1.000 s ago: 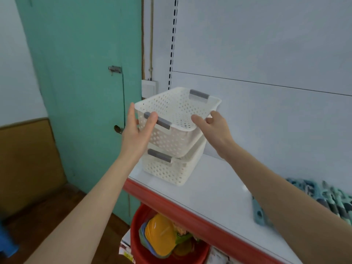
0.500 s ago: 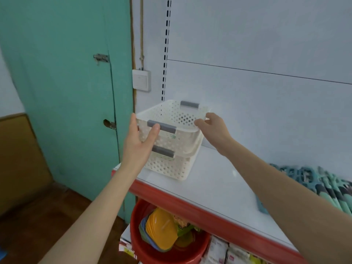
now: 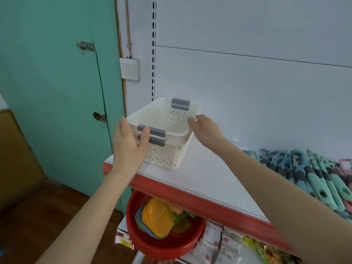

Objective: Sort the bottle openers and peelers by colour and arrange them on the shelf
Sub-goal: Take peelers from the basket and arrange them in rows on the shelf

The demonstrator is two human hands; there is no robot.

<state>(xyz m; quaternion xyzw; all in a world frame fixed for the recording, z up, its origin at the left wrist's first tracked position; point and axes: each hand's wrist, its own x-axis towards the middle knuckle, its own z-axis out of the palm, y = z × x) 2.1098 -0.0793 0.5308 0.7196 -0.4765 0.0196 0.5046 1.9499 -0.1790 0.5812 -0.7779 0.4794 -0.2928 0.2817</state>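
Two white perforated baskets with grey handles stand nested at the left end of the white shelf. The upper basket sits deep in the lower basket. My left hand grips the upper basket's near left corner, thumb over the grey handle. My right hand holds its right rim, thumb inside. Teal and dark grey peelers and bottle openers lie in a packed row at the shelf's right end. A pink one shows at the far right edge.
The shelf has a red front edge and a white back panel. Below it stands a red basin with yellow and coloured pieces, beside white packets. A teal door and a wall switch are to the left.
Both hands have lowered the upper basket from a raised, tilted position down into the lower basket. The view has shifted right, showing more of the peelers.
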